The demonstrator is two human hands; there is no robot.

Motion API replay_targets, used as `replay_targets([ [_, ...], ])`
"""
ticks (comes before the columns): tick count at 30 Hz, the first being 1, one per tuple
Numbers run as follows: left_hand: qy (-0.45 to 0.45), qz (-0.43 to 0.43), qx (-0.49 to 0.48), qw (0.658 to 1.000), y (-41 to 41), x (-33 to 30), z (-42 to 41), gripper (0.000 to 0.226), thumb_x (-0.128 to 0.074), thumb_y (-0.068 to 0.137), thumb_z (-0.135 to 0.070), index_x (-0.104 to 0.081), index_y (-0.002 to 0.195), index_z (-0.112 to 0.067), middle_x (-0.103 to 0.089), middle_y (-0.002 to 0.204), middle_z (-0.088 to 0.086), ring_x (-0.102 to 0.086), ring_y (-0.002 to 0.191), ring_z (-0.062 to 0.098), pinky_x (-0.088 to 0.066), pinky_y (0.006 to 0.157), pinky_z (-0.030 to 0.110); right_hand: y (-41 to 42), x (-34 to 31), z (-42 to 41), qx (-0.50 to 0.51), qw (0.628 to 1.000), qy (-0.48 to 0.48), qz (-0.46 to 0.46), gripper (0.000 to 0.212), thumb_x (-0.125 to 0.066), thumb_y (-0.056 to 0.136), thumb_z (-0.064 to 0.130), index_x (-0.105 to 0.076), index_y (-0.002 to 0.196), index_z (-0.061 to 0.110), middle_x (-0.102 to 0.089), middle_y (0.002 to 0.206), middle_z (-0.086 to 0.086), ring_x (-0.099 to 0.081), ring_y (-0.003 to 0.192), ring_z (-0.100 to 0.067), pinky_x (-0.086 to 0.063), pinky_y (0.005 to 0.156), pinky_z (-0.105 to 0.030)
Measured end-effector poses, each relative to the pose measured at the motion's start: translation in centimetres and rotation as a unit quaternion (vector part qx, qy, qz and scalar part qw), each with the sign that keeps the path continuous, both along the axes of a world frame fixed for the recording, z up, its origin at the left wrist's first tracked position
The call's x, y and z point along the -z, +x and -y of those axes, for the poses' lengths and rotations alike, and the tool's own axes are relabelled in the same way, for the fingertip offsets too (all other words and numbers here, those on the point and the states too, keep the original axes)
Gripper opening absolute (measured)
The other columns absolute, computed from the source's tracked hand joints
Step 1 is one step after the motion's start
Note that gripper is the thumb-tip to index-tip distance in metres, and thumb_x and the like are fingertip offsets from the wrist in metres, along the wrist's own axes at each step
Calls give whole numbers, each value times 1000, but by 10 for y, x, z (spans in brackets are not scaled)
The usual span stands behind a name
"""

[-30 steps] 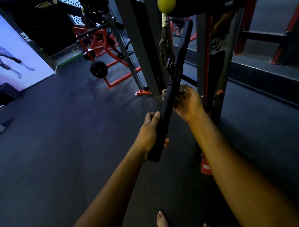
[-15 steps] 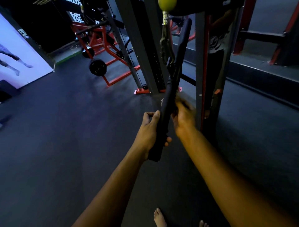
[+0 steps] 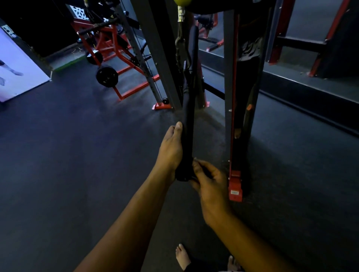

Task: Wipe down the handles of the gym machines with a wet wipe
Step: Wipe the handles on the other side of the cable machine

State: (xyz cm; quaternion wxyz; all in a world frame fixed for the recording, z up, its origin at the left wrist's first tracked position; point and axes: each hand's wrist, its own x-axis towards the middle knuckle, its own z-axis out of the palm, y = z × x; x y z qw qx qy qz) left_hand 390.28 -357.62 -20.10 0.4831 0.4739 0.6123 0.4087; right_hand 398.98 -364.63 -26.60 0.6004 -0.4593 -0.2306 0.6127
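Dark gym flooring lies behind a hanging black bar handle [image 3: 188, 124], running straight up from both hands (wipe unseen): left hand [image 3: 171, 151] wraps its lower stretch, right hand [image 3: 208, 178] pinches the bottom tip.

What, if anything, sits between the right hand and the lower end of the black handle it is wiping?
Nothing visible does. The right hand is already at the bottom end of the black handle, fingers curled against it, while the left hand grips just above. The wipe itself cannot be made out.

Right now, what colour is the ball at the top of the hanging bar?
Yellow-green ball, seen in the head view, above the black bar.
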Motion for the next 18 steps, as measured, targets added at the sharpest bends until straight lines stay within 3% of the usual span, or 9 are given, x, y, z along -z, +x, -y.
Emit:
replay_targets([
  [4, 12, 11, -22, 1000, 4, 1, 1, 40, -37, 110, -47, -60, 117, -15, -62, 122, 23, -64, 110, 40, -58, 88, 50, 9, 4, 7, -20, 1000, 3, 11, 12, -63, 94, 17, -72, 101, 18, -77, 100, 1, -73, 98, -15, -59, 85, -35],
  [7, 11, 21, -23, 999, 6, 4, 5, 38, -38, 109, -48, -60, 116, -18, -64, 120, 19, -64, 111, 39, -57, 91, 54, 15, 9, 13, -34, 999, 13, 25, 12, -63, 94, 15, -71, 102, 15, -77, 97, 1, -74, 95, -16, -59, 78, -29],
  [12, 22, 45, 1, 999, 5, 9, 13, 34, -40, 109, -47, -60, 117, -20, -67, 115, 15, -70, 101, 29, -60, 82, 42, 19, 14, 22, -15, 992, 51, 116, 11, -66, 93, 19, -73, 101, 16, -76, 98, 0, -73, 96, -17, -60, 82, -37],
  [15, 36, 49, 31, 998, -3, 7, 18, 32, -42, 108, -48, -61, 116, -23, -68, 114, 14, -71, 94, 22, -60, 78, 34, 21, 8, 25, 11, 985, 74, 157, 10, -66, 93, 21, -72, 99, 16, -75, 97, 4, -72, 94, -12, -60, 77, -30],
  [18, 38, 62, 57, 996, -13, 4, 26, 29, -45, 107, -46, -61, 122, -25, -68, 114, 5, -72, 96, 15, -61, 80, 32, 18, -3, 21, 50, 988, 71, 132, 10, -62, 95, 17, -71, 101, 15, -75, 97, 7, -72, 95, -10, -58, 74, -23],
])
